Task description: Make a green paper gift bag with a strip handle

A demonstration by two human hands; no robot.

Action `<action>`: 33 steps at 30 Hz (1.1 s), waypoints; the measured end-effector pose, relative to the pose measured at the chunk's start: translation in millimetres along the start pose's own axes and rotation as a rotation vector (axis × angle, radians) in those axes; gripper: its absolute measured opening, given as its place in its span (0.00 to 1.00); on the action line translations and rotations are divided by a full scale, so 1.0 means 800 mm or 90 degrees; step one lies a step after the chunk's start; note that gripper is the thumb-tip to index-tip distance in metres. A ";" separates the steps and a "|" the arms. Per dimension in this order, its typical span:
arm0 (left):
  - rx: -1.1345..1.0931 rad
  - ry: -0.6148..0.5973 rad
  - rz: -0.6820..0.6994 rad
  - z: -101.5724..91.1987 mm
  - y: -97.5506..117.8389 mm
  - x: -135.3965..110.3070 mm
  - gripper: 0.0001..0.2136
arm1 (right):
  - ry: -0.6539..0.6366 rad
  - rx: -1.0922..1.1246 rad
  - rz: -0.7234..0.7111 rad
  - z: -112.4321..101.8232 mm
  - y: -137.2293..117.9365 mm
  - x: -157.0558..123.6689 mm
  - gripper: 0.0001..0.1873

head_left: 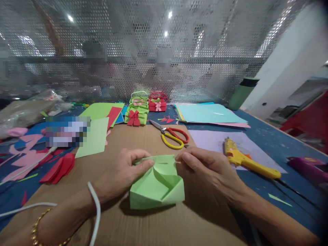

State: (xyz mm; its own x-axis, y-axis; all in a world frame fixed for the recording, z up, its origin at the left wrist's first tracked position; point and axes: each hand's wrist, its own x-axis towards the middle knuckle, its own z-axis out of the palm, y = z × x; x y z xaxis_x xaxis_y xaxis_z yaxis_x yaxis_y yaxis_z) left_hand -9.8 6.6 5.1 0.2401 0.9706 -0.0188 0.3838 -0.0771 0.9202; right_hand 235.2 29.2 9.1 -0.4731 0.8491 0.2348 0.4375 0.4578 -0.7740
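Note:
A light green sheet of paper (156,184), folded into an open box-like shape, is held just above the brown cardboard (164,229). My left hand (128,167) pinches its upper left edge, thumb on top and fingers behind. At the upper right corner, my right hand (205,164) has its fingers curled together against the paper's edge. Whether anything is between those fingertips is hidden. Scissors (175,136) with red and yellow handles lie just beyond the hands, blades pointing away to the left.
A yellow glue gun (249,162) rests right, on lilac paper (207,138). Small green paper bags (135,116) and a red one (157,104) stand behind. Coloured sheets (212,113), a green bottle (242,94) and red cut pieces (60,167) surround the cardboard. A white cable (94,212) crosses my left wrist.

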 end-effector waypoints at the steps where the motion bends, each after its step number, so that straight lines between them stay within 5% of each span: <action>1: -0.007 0.022 0.010 -0.002 -0.001 0.000 0.16 | 0.036 -0.004 -0.012 -0.002 -0.001 -0.001 0.19; 4: 0.035 0.082 0.060 -0.004 -0.003 -0.001 0.15 | 0.058 0.008 -0.060 -0.007 -0.006 -0.006 0.13; 10: 0.221 0.228 0.215 -0.005 -0.002 -0.009 0.09 | -0.053 0.038 -0.143 -0.005 -0.015 -0.014 0.06; 15: 0.237 0.254 0.314 -0.005 0.001 -0.015 0.06 | -0.059 -0.053 -0.192 -0.005 -0.014 -0.020 0.05; 20: 0.204 0.239 0.370 -0.003 0.003 -0.029 0.11 | 0.129 -0.074 -0.266 -0.015 -0.024 -0.024 0.05; 24: 0.207 0.245 0.370 -0.001 0.002 -0.035 0.13 | 0.241 -0.136 -0.213 -0.016 -0.021 -0.021 0.08; 28: 0.199 0.230 0.353 0.000 0.000 -0.032 0.10 | 0.174 -0.085 -0.206 -0.011 -0.014 -0.017 0.07; 33: 0.206 0.136 0.394 0.006 0.004 -0.024 0.08 | -0.020 0.049 -0.186 -0.004 -0.014 -0.016 0.10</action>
State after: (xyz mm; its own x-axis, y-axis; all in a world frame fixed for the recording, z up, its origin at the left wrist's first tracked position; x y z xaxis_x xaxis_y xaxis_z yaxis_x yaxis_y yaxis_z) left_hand -9.0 -13.5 6.7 0.3315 0.7484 0.5745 0.4864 -0.6573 0.5756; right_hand 239.1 14.0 16.5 -0.5948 0.6748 0.4368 0.2200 0.6593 -0.7189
